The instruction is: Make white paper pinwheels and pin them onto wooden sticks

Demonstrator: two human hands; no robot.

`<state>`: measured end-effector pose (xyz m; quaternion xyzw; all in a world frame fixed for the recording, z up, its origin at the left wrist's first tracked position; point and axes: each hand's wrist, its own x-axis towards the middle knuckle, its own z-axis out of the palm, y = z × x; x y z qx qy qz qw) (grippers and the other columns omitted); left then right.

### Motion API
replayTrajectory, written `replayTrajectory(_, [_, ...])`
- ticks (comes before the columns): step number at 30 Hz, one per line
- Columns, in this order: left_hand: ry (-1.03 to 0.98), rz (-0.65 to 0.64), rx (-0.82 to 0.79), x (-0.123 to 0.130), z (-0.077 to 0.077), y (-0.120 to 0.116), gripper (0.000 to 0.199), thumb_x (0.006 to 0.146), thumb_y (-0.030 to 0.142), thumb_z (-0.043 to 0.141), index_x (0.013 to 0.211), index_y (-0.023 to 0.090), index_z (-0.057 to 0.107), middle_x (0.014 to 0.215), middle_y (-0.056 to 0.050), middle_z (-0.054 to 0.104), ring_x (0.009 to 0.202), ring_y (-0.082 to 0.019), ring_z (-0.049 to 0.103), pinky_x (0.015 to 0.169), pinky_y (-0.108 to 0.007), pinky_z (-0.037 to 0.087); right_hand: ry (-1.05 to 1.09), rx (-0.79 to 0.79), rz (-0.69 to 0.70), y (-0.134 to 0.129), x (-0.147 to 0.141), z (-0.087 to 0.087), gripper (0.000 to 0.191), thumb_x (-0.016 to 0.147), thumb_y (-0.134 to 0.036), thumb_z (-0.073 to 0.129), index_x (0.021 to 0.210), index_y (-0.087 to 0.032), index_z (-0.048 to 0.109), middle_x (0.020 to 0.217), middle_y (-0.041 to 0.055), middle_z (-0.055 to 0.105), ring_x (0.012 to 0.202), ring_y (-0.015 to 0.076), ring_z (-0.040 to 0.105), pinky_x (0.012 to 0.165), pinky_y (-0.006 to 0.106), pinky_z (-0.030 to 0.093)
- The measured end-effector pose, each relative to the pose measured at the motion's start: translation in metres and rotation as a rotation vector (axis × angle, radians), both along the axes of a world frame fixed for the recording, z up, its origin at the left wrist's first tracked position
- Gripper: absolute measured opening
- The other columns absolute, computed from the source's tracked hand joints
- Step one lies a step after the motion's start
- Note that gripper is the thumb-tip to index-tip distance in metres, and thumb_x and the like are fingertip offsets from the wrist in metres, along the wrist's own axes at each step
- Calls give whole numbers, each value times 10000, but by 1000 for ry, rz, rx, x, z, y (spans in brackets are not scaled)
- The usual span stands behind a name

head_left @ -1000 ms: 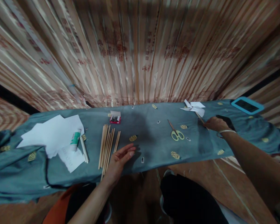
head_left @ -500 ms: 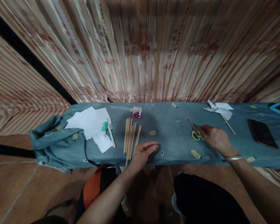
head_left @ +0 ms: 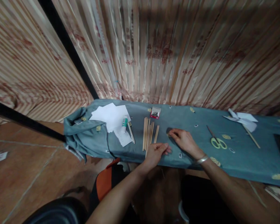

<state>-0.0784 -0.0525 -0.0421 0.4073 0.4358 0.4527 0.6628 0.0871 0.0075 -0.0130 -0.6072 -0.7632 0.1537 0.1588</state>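
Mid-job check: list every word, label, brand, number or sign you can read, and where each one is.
None reads clearly.
Curtain: columns of dark characters, too blurred.
Green-and-white tube: label too small.
Red box: any print too small.
Teal cloth: small white patches with dark marks, illegible.

R wrist (head_left: 199, 155) w/ silver bangle (head_left: 202, 159); forearms (head_left: 122, 193) bare; blk trousers (head_left: 196, 193); pale shoe (head_left: 182, 212), mostly hidden.

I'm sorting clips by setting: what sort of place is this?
Probably a makeshift craft corner, perhaps in a home: a cloth-covered table bears wooden sticks, scissors and a paper pinwheel, with patterned curtains behind.
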Motion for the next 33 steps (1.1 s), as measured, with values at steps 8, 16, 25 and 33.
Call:
replayTrajectory(8, [172, -46, 157, -12, 1, 0, 198, 778, 316, 628, 795, 171, 762, 774, -75, 740, 722, -198, 631, 691, -296, 490, 106, -96, 126, 67, -95, 17, 230, 842, -291, 559, 707, -169, 701, 619, 4, 673, 590, 142, 593, 539, 226, 370])
replayTrajectory(16, [698, 452, 454, -124, 26, 26, 274, 803, 205, 616, 1052, 216, 729, 1195, -89, 669, 1183, -267, 548, 1051, -424, 408, 66, -152, 158, 107, -178, 2, 338, 862, -347, 583, 627, -147, 721, 639, 65, 704, 647, 168, 626, 633, 253, 424])
replayTrajectory(25, [942, 268, 320, -134, 3, 27, 484, 780, 274, 685, 1252, 176, 640, 1510, -167, 414, 1462, -439, 181, 1111, -642, 258, 56, -217, 137, 111, -197, 5, 298, 820, -341, 632, 635, -140, 751, 596, 54, 710, 573, 147, 621, 530, 223, 388])
replayTrajectory(33, [1001, 240, 384, -138, 0, 24, 447, 787, 272, 659, 1224, 175, 651, 1405, -158, 543, 1442, -402, 266, 1127, -621, 269, 55, -62, 132, 101, -212, 14, 209, 802, -225, 595, 805, -133, 783, 850, 114, 770, 804, 218, 684, 701, 269, 453])
